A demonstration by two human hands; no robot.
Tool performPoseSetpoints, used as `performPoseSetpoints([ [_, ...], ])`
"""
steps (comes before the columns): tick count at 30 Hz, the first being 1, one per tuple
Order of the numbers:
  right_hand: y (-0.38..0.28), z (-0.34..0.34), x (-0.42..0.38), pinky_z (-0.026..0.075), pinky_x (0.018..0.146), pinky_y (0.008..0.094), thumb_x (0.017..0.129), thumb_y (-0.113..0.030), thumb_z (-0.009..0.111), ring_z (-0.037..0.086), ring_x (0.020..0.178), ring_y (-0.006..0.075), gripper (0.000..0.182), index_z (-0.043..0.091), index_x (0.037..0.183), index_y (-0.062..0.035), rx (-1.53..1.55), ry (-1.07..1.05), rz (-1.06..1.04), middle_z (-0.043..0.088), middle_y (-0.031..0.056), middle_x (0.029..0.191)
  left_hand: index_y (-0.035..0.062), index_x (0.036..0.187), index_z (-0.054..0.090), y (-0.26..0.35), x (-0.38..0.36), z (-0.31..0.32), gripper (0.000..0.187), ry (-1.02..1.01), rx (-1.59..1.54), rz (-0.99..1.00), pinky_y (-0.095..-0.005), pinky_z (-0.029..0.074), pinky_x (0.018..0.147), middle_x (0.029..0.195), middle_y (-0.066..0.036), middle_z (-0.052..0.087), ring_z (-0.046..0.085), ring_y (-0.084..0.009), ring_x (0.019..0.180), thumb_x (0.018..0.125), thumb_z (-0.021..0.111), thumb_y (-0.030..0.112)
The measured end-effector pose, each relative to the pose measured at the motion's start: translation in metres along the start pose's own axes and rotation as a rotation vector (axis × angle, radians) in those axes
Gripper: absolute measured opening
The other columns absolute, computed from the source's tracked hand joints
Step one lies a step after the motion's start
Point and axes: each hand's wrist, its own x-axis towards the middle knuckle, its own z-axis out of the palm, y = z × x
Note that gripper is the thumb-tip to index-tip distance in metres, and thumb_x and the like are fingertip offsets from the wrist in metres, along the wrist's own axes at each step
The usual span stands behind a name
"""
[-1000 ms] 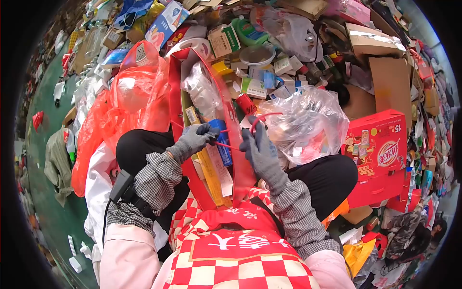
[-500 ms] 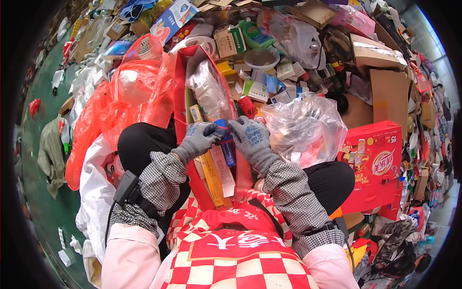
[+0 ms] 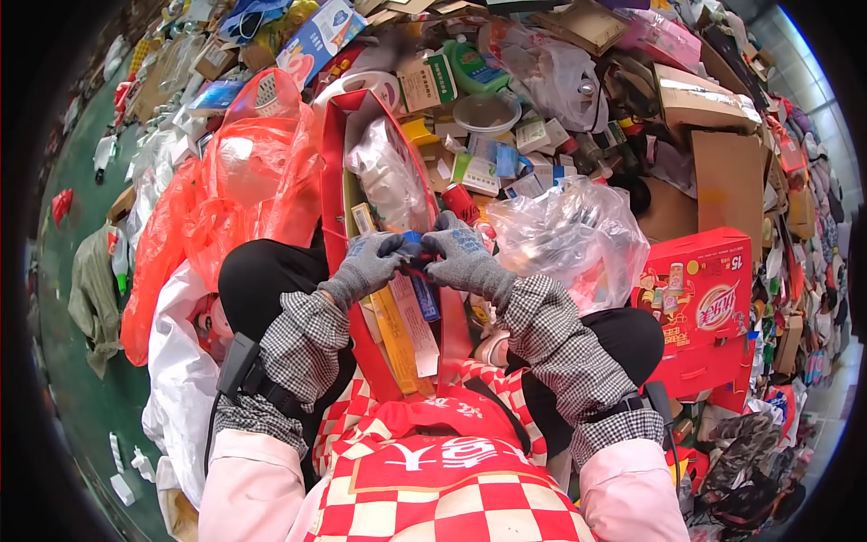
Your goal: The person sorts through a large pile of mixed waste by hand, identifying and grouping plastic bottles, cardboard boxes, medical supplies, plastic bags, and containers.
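Observation:
A long, open red box (image 3: 372, 357) stands between my knees. It holds clear crumpled plastic (image 3: 393, 176), a yellow carton (image 3: 394, 332), a white printed carton (image 3: 414, 321) and a blue carton (image 3: 424, 300). Over its middle my left hand (image 3: 368, 265), in a grey glove, is closed with thumb and fingers pinched. My right hand (image 3: 462, 262), gloved alike, is pinched closed almost against it. Whatever lies between the fingertips is too small and covered to make out.
Red plastic bags (image 3: 248, 172) lie to the left. A clear bag (image 3: 573, 239) and a red printed carton (image 3: 695, 312) are on the right. Ahead rises a heap with a green bottle (image 3: 474, 68), a round plastic tub (image 3: 488, 110), a red can (image 3: 461, 203) and cardboard (image 3: 727, 185).
My hands have come slightly lower and closer together. A thin reddish strand that showed between them is no longer visible. The box has barely shifted.

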Motion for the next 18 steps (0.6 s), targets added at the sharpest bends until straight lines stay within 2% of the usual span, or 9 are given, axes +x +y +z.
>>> performPoseSetpoints([
  [1, 0.001, -0.002, 0.000, 0.039, 0.080, 0.0397, 0.066, -0.024, 0.063, 0.050, 0.092, 0.0313, 0.019, 0.066, 0.082, -0.0146, 0.025, -0.029, -0.006, 0.050, 0.0130, 0.094, 0.0000, 0.086, 0.059, -0.004, 0.001, 0.001, 0.022, -0.003, -0.023, 0.019, -0.0317, 0.044, 0.063, 0.070, -0.010, 0.056, 0.054, -0.0181, 0.066, 0.081, 0.058, 0.022],
  [4, 0.000, -0.001, -0.007, 0.040, 0.077, 0.0394, 0.066, -0.023, 0.064, 0.051, 0.090, 0.0298, 0.016, 0.064, 0.080, -0.0144, 0.075, 0.143, -0.080, 0.050, 0.0117, 0.092, 0.0011, 0.087, 0.059, -0.008, 0.005, 0.000, 0.020, -0.009, -0.022, 0.035, -0.0291, 0.043, 0.059, 0.069, -0.007, 0.055, 0.052, -0.0154, 0.063, 0.081, 0.057, 0.020],
  [7, 0.001, 0.010, -0.007, 0.041, 0.076, 0.0391, 0.068, -0.022, 0.064, 0.051, 0.088, 0.0286, 0.016, 0.061, 0.082, -0.0146, -0.112, 0.289, -0.159, 0.050, 0.0103, 0.092, 0.0034, 0.086, 0.059, 0.000, 0.004, -0.003, 0.016, -0.055, -0.080, -0.071, -0.0242, 0.040, 0.054, 0.070, -0.002, 0.054, 0.049, -0.0104, 0.060, 0.081, 0.056, 0.018],
  [10, 0.003, 0.023, -0.008, 0.041, 0.076, 0.0388, 0.070, -0.023, 0.063, 0.052, 0.087, 0.0280, 0.020, 0.057, 0.088, -0.0149, -0.208, 0.410, -0.204, 0.050, 0.0090, 0.090, 0.0054, 0.087, 0.059, 0.003, 0.003, -0.005, 0.014, -0.091, -0.230, -0.107, -0.0197, 0.036, 0.050, 0.071, 0.002, 0.051, 0.045, -0.0059, 0.058, 0.082, 0.056, 0.017],
  [11, 0.003, 0.025, -0.009, 0.041, 0.076, 0.0389, 0.071, -0.023, 0.062, 0.051, 0.088, 0.0288, 0.027, 0.056, 0.096, -0.0144, -0.250, 0.417, -0.204, 0.050, 0.0095, 0.090, 0.0059, 0.088, 0.060, 0.002, 0.003, -0.005, 0.013, -0.096, -0.289, -0.099, -0.0184, 0.035, 0.049, 0.072, 0.003, 0.050, 0.043, -0.0046, 0.057, 0.082, 0.055, 0.017],
  [14, -0.001, 0.030, -0.011, 0.041, 0.080, 0.0418, 0.069, -0.017, 0.064, 0.052, 0.090, 0.0301, 0.035, 0.058, 0.103, -0.0139, -0.192, 0.493, -0.145, 0.051, 0.0097, 0.093, 0.0043, 0.090, 0.060, -0.014, 0.011, 0.001, 0.014, -0.068, -0.292, -0.091, -0.0187, 0.035, 0.049, 0.072, 0.004, 0.052, 0.043, -0.0042, 0.056, 0.082, 0.055, 0.016],
  [17, -0.010, 0.025, -0.013, 0.040, 0.087, 0.0438, 0.068, -0.015, 0.063, 0.052, 0.094, 0.0291, 0.036, 0.059, 0.105, -0.0144, -0.175, 0.622, -0.187, 0.053, 0.0085, 0.099, 0.0034, 0.092, 0.059, -0.053, 0.028, 0.013, 0.016, -0.059, -0.361, 0.012, -0.0193, 0.038, 0.053, 0.076, 0.004, 0.055, 0.046, -0.0045, 0.062, 0.084, 0.057, 0.017],
  [18, -0.008, 0.026, -0.015, 0.039, 0.089, 0.0443, 0.068, -0.015, 0.063, 0.052, 0.094, 0.0287, 0.037, 0.059, 0.105, -0.0141, -0.207, 0.647, -0.226, 0.053, 0.0080, 0.101, 0.0030, 0.094, 0.059, -0.040, 0.023, 0.009, 0.018, -0.088, -0.381, -0.046, -0.0198, 0.040, 0.057, 0.079, 0.003, 0.055, 0.047, -0.0052, 0.065, 0.085, 0.058, 0.019],
])
